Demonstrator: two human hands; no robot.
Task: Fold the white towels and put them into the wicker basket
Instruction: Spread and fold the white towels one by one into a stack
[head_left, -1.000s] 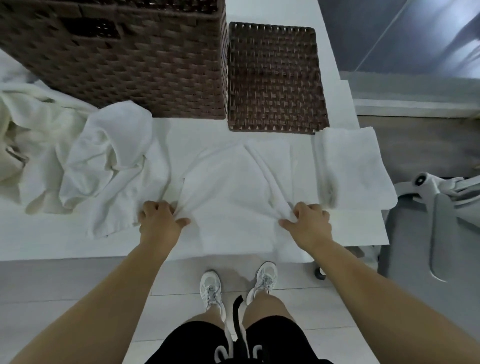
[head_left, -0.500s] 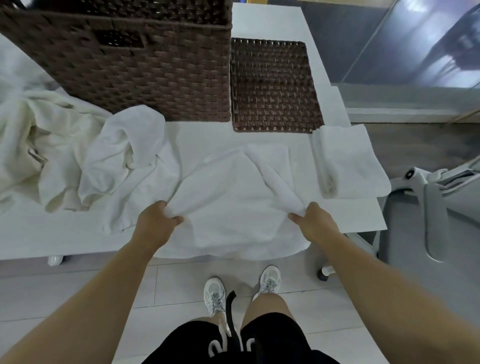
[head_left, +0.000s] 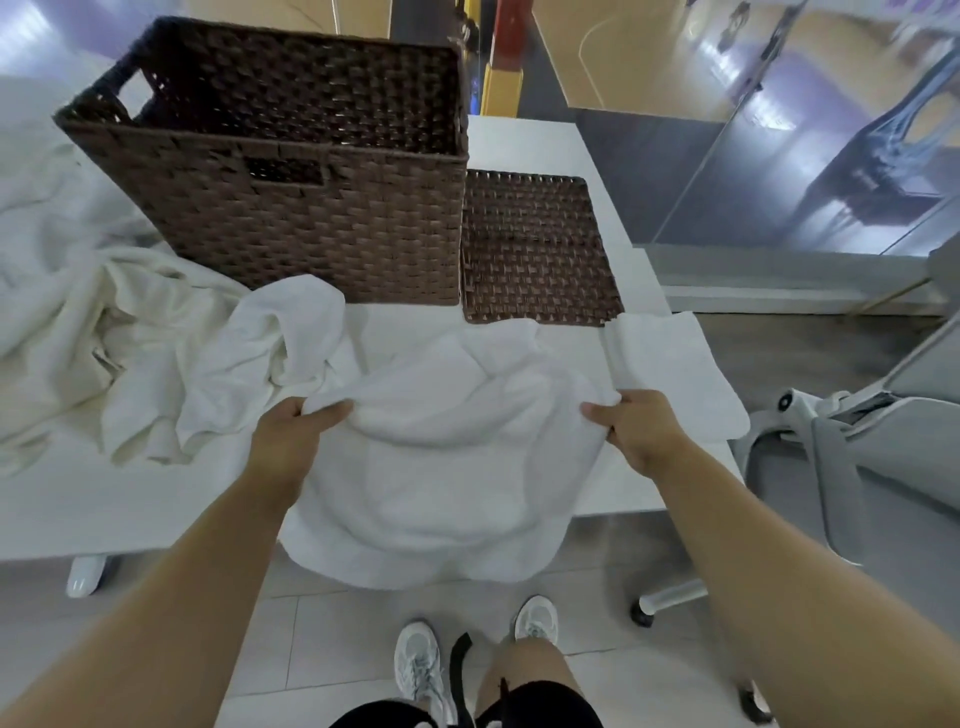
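Observation:
A white towel (head_left: 441, 467) hangs between my two hands, raised off the white table (head_left: 78, 499), its lower part sagging over the table's front edge. My left hand (head_left: 291, 431) pinches its left corner and my right hand (head_left: 639, 431) pinches its right corner. The dark brown wicker basket (head_left: 311, 234) stands behind it at the table's back, its inside empty as far as I can see. A folded white towel (head_left: 675, 374) lies flat at the table's right edge. A heap of crumpled white towels (head_left: 156, 353) lies to the left.
The basket's flat wicker lid (head_left: 535, 249) lies on the table right of the basket. A grey office chair (head_left: 857, 431) stands at the right beside the table. My feet in white shoes (head_left: 421, 670) are on the tiled floor below the table edge.
Both hands have lifted the towel's near corners up off the table and toward me. The towel now hangs over the front edge. The view has tilted up, showing the basket's inside.

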